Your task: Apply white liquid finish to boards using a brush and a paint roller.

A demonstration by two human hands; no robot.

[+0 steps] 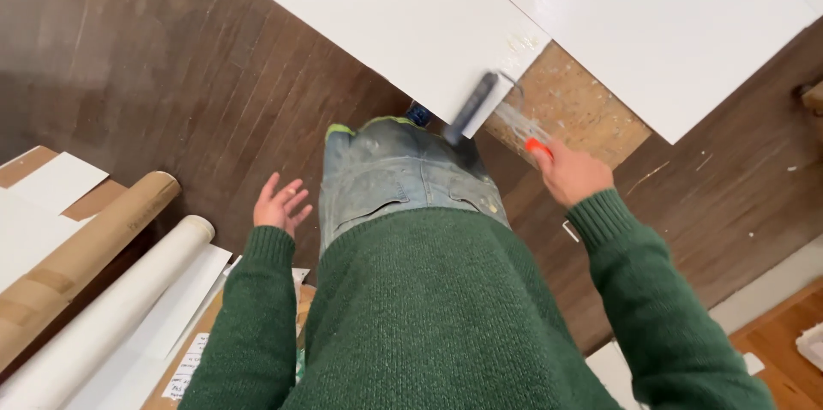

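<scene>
Right hand closed around orange handle of paint roller, its dark sleeve pressed on near edge of white panel. Left hand open, fingers spread, holding nothing, above dark wood floor. Brown board just right of roller; rolled tubes at near left.

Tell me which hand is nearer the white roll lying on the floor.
Left. The left hand hangs open in the air, up and to the right of the white roll. The right hand is far across the body, gripping the paint roller at the white board.
</scene>
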